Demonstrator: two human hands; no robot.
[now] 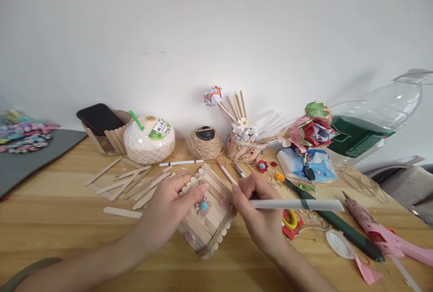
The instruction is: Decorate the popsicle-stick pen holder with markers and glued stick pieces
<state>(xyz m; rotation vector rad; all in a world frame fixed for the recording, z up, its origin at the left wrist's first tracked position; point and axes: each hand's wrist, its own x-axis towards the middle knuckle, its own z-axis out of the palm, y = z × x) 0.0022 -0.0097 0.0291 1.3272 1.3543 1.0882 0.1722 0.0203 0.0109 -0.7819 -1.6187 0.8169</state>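
Tilted over the table is a craft-stick box with scalloped edges, twine, a blue-centred flower and pink shapes. My left hand grips its left side, thumb on the front face. My right hand is closed near the box's right edge, around a long whitish translucent stick that points right. A pinkish-tipped white pen lies just beyond the right fingers; whether they touch it is unclear. What the right fingertips pinch at the box is too small to tell.
Loose sticks lie left. Behind stand a coconut, a twine ball and a decorated pot. To the right are yellow-handled scissors, a dark green cutter, a pink glue gun and a large plastic bottle.
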